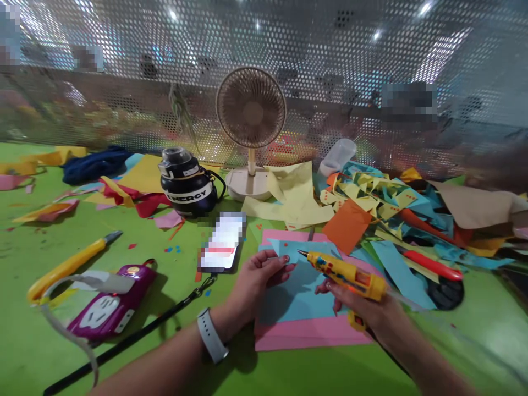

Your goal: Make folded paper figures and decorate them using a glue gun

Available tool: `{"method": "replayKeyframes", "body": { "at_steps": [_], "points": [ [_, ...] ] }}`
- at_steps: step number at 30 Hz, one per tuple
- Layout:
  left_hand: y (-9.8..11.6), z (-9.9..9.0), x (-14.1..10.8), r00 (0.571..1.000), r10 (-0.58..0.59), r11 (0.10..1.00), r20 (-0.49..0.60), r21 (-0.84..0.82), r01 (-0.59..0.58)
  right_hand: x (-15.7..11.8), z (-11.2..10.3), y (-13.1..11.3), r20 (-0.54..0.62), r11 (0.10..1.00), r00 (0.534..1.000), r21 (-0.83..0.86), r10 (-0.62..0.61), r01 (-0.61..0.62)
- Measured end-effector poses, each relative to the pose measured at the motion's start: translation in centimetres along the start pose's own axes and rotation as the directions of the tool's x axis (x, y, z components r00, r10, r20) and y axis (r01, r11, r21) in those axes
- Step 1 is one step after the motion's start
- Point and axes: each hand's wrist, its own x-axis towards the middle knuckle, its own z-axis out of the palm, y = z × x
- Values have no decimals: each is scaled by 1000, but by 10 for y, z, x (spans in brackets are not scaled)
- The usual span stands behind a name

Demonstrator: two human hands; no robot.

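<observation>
My right hand point(355, 302) is wrapped round a yellow glue gun point(346, 275), its dark nozzle pointing left. Just left of the nozzle, my left hand point(264, 275) is closed in a pinch; between its thumb and fingers I cannot make out clearly what is held. Beneath both hands lies a light blue paper sheet point(284, 302) on top of pink paper point(313, 337). A white watch band is round my left wrist.
A phone point(223, 242), a dark bottle point(187, 184) and a fan point(251, 107) stand or lie ahead. Paper scraps point(379, 192) pile up at the right, near red-handled scissors point(433, 265). On the left are a purple power bank point(113, 302) and a yellow cutter point(70, 264).
</observation>
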Motion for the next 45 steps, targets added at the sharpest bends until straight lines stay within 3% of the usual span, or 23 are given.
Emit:
{"method": "replayKeyframes", "body": {
  "at_steps": [4, 12, 30, 45],
  "points": [
    [0, 1, -1, 1000, -21, 1000, -1, 13, 21, 0, 2, -7, 13, 997, 997, -1, 71, -71],
    [-3, 0, -4, 997, -10, 999, 76, 37, 8, 2, 11, 0, 26, 996, 999, -82, 29, -27],
    [-6, -2, -4, 993, 13, 998, 114, 67, -21, 3, 18, 6, -5, 988, 997, -134, -75, 74],
    [-6, -2, -5, 991, 19, 997, 130, 74, -29, 2, 19, 8, -18, 988, 998, -148, -53, 50]
  ]
}}
